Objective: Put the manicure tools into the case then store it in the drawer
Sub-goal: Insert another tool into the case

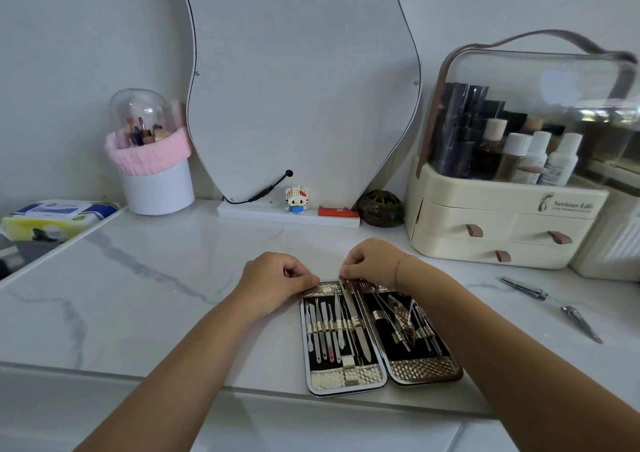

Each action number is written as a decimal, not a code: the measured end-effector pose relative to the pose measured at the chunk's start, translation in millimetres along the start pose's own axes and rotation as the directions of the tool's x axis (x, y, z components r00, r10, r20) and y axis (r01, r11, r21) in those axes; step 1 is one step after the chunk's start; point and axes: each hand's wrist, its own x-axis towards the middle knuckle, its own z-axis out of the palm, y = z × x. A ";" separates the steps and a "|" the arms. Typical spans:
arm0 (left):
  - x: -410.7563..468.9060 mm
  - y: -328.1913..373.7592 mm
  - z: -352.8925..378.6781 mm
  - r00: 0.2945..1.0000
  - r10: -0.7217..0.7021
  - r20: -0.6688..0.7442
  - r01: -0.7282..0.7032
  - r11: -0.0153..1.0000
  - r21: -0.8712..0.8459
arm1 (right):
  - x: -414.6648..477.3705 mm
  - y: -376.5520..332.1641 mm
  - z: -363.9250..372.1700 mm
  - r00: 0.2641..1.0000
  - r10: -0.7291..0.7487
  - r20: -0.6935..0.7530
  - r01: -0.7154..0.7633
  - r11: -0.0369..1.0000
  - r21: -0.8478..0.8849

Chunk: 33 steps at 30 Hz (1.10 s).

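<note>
An open manicure case lies flat near the front edge of the marble table, both halves lined with several metal tools under elastic bands. My left hand pinches the top edge of the case's left half. My right hand grips the top end of a long nail file that lies slanted along the case's hinge. Two nail clippers lie loose on the table to the right, one farther back and one nearer. The cream organizer at the right has three shut drawers with brown pulls.
A curvy mirror leans against the wall behind the case, with a small figurine and a dark round jar at its base. A brush holder stands at the back left beside a wipes pack.
</note>
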 end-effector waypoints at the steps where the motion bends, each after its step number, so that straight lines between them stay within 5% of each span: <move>1: 0.3 -0.2 0.0 1.000 0.001 0.001 -0.001 1.000 0.000 | 0.6 -0.6 0.0 1.000 0.010 0.003 -0.010 1.000 0.004; 28: -0.4 -0.7 -0.7 1.000 0.008 0.004 -0.008 1.000 0.009 | -5.2 5.9 -4.1 0.991 -0.083 0.103 0.064 0.982 0.178; 33: 0.2 -1.0 -2.2 1.000 0.008 0.000 -0.008 1.000 0.020 | -18.6 6.4 -14.1 0.993 -0.110 -0.052 0.118 0.976 0.184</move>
